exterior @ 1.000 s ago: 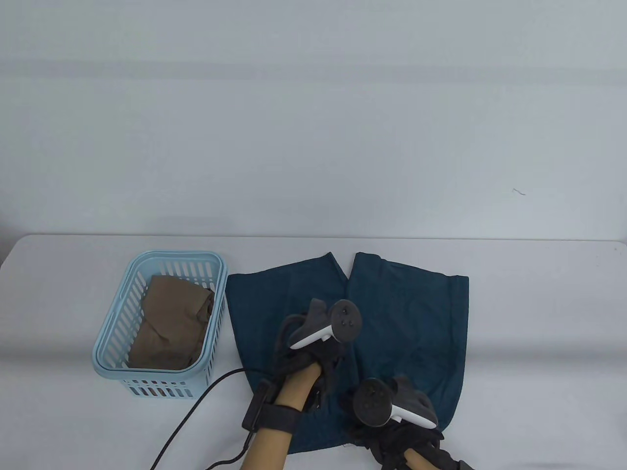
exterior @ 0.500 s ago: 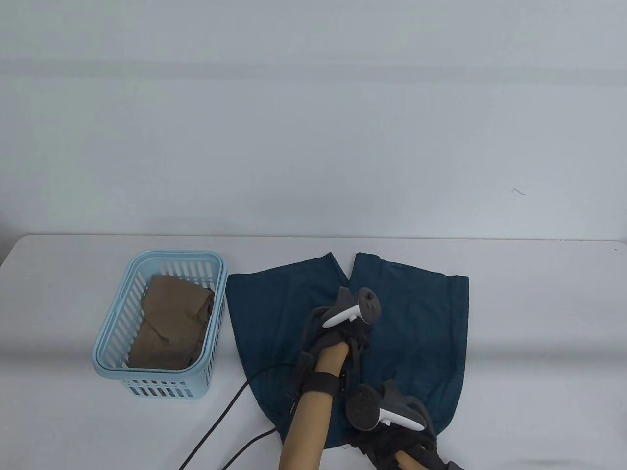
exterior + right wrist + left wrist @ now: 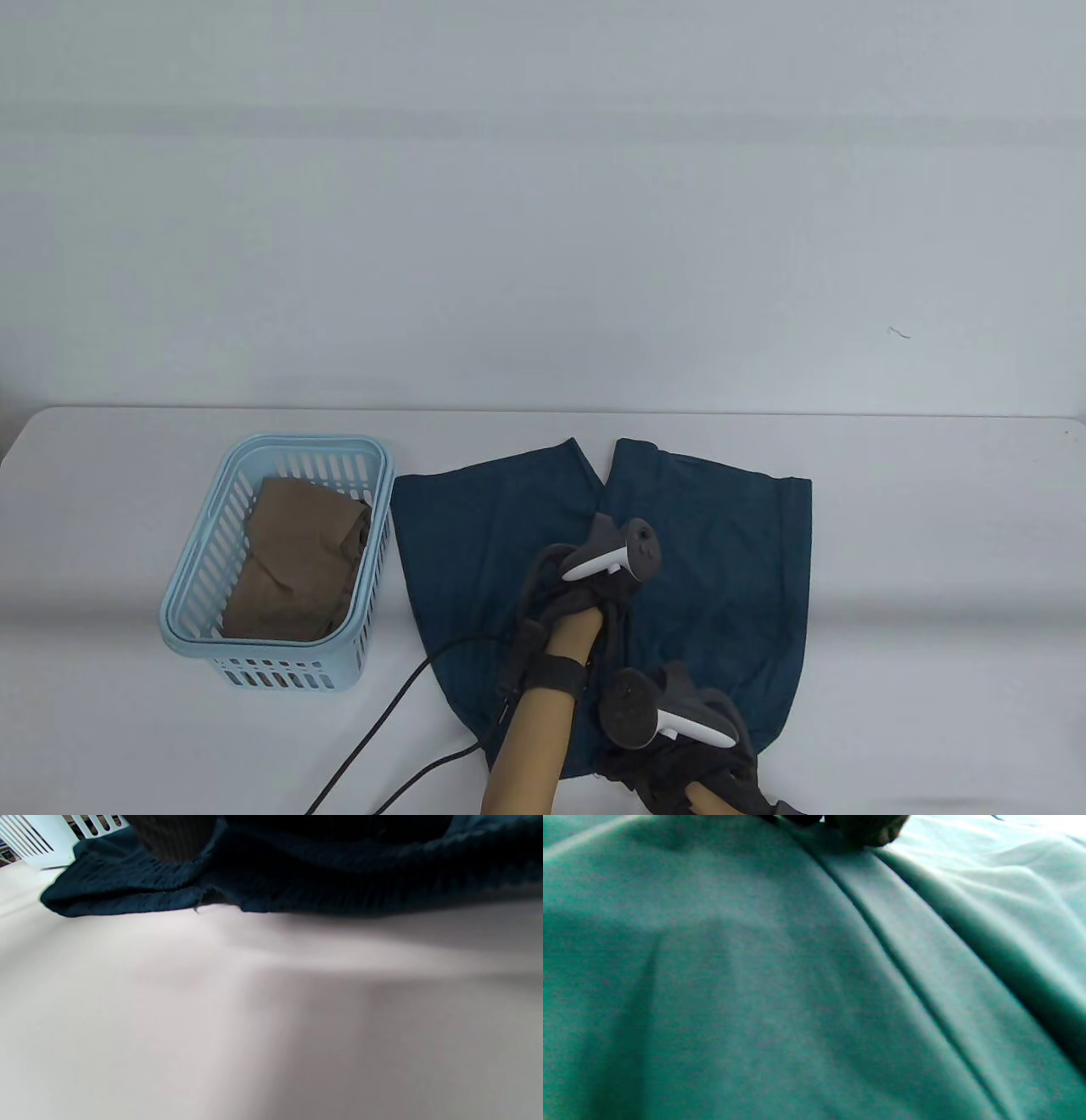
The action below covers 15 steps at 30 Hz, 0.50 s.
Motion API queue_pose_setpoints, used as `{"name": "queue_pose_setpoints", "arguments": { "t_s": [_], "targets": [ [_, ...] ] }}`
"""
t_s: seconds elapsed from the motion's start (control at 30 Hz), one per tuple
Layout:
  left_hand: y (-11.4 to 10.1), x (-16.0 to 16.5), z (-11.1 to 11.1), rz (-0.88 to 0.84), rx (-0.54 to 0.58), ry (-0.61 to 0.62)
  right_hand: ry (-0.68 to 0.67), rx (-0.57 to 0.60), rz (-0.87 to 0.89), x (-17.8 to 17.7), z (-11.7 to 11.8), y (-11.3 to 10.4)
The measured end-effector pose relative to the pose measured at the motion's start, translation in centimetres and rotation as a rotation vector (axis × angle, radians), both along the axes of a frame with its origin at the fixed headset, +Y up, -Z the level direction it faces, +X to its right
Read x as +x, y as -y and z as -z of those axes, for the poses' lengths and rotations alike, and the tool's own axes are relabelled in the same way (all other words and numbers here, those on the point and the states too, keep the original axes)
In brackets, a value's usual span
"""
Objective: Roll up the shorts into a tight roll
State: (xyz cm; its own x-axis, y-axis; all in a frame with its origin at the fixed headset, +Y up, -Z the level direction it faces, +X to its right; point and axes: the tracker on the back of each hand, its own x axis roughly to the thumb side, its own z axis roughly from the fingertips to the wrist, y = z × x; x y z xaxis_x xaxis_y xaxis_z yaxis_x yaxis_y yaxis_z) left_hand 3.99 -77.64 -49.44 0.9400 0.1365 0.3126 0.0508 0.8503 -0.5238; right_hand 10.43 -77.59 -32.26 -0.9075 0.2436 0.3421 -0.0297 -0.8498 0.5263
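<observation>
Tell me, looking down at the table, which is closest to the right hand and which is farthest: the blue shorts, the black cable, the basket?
From the right hand:
1. Blue shorts: right under it, at their near edge.
2. Black cable: to its left, on the table.
3. Basket: farthest left, holding brown cloth.

Left hand in dark sensor glove [image 3: 594, 581] reaches far in from near edge of tabletop, bare forearm slanting up and right, palm down, tracker on its back. One dark fingertip [image 3: 869, 830] shows in left wrist view. Right hand in dark sensor glove [image 3: 679, 751] low at near edge, tracker on top. Finger pose of both hidden.
</observation>
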Motion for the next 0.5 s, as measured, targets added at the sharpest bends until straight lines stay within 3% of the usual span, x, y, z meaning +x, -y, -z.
{"name": "queue_pose_setpoints", "arguments": {
  "t_s": [0.5],
  "targets": [
    [0.5,0.2,-0.9,0.127,0.033,0.035,0.059,-0.042,0.0,1.8,0.4,-0.4]
  ]
}}
